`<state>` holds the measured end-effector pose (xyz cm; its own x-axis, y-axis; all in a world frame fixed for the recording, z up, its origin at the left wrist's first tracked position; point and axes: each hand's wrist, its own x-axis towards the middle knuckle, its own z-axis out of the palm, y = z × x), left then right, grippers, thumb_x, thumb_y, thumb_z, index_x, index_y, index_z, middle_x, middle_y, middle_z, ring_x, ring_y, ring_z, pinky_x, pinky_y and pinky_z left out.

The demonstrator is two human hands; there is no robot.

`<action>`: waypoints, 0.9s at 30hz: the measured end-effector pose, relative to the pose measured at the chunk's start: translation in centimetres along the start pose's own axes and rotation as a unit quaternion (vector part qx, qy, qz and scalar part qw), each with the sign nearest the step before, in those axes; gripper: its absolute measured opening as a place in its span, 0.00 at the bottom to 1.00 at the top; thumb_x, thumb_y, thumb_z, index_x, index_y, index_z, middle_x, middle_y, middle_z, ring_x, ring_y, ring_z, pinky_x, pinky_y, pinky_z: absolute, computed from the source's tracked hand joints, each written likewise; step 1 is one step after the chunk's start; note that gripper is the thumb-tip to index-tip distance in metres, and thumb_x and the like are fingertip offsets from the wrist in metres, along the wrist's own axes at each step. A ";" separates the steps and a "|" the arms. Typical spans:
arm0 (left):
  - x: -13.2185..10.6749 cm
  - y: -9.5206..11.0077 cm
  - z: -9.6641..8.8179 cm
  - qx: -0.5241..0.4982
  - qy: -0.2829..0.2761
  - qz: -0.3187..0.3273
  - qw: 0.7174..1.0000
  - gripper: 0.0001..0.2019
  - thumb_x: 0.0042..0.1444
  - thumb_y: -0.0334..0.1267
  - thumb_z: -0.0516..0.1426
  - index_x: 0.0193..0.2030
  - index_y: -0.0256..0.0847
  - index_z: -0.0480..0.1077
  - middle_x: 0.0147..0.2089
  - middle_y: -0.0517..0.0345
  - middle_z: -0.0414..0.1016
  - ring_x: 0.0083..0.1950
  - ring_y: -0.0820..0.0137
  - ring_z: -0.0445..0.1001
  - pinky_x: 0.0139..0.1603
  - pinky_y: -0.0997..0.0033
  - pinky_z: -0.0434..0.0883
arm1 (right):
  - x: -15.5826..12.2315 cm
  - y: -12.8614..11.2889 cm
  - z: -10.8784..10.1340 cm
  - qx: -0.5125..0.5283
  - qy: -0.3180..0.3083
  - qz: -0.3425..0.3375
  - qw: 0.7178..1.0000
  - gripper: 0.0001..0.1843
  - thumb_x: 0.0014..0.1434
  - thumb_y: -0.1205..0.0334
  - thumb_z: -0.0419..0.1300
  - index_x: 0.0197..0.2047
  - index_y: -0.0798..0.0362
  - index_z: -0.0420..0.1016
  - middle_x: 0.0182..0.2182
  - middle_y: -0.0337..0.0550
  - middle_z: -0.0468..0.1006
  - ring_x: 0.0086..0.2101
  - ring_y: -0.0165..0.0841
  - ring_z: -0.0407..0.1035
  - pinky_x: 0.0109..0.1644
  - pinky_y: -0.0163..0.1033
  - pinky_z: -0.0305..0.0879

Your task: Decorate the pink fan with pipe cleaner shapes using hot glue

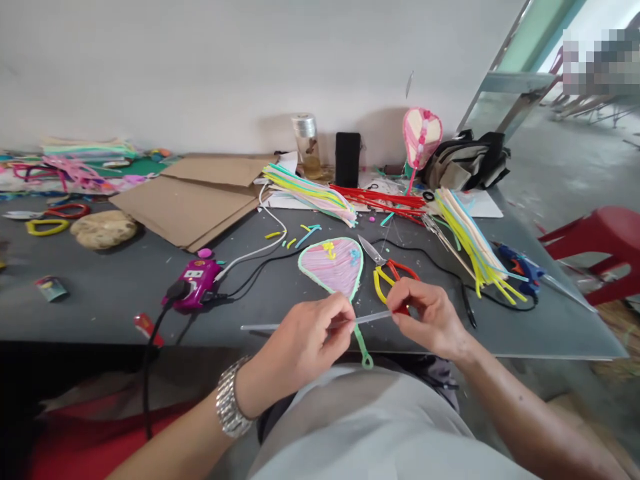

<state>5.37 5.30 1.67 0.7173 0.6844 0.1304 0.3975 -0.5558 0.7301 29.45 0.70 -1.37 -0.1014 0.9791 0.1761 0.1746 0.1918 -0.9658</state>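
My left hand (317,333), with a metal watch at the wrist, is closed round a long clear glue stick (260,327). My right hand (427,317) pinches the stick's right end; a small red patch shows at those fingertips, too covered to name. Beneath the stick lies a fan-shaped craft piece (333,263), pink-purple with a mint green rim and yellow and blue flowers. Its green looped handle (364,347) reaches past the table's front edge. Scissors (383,263) with red and yellow handles lie just beyond my right hand.
A purple power strip (195,285) with cables, cardboard (195,207) and a stone (104,230) lie left. Behind are pipe cleaner bundles (313,193), a glass bottle (307,147) and a pink heart-shaped piece (423,137). A blue glue gun (523,270) and red stool (610,247) are right.
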 end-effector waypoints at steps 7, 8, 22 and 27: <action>0.4 0.4 0.5 0.004 0.019 -0.014 1.000 0.03 0.63 0.34 0.54 0.39 0.42 0.69 0.27 0.65 0.72 0.25 0.76 0.66 0.28 0.77 0.62 | -0.3 -0.1 0.7 0.146 -0.065 0.018 0.987 0.11 0.52 0.68 0.69 0.33 0.51 0.70 0.33 0.38 0.72 0.33 0.29 0.67 0.37 0.36 0.64; 0.5 0.6 0.6 0.005 0.016 -0.006 1.000 0.04 0.63 0.34 0.54 0.37 0.42 0.69 0.26 0.65 0.71 0.24 0.76 0.64 0.27 0.77 0.61 | -0.5 -0.2 0.8 0.155 -0.061 0.015 0.986 0.11 0.53 0.68 0.69 0.33 0.51 0.69 0.33 0.37 0.71 0.33 0.29 0.66 0.37 0.35 0.63; -1.9 4.1 0.0 -0.056 -0.067 -0.029 0.996 0.12 0.68 0.38 0.52 0.32 0.41 0.67 0.26 0.64 0.71 0.25 0.77 0.64 0.27 0.79 0.60 | -3.0 -2.0 -0.2 0.145 -0.157 0.070 0.974 0.13 0.48 0.74 0.64 0.27 0.51 0.63 0.28 0.35 0.66 0.28 0.26 0.58 0.30 0.32 0.54; -2.2 3.4 -0.7 -0.071 -0.095 -0.091 0.989 0.14 0.68 0.41 0.51 0.31 0.41 0.67 0.24 0.65 0.66 0.25 0.76 0.59 0.24 0.78 0.57 | -3.4 -1.4 -1.9 0.146 -0.156 0.044 0.976 0.15 0.49 0.75 0.65 0.25 0.51 0.62 0.27 0.35 0.66 0.28 0.26 0.59 0.29 0.33 0.54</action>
<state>4.74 2.18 4.32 0.7415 0.6583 -0.1300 0.4553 -0.3513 0.8181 31.40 -2.81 -0.22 -0.4003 0.9138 0.0684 -0.0866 0.0366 -0.9956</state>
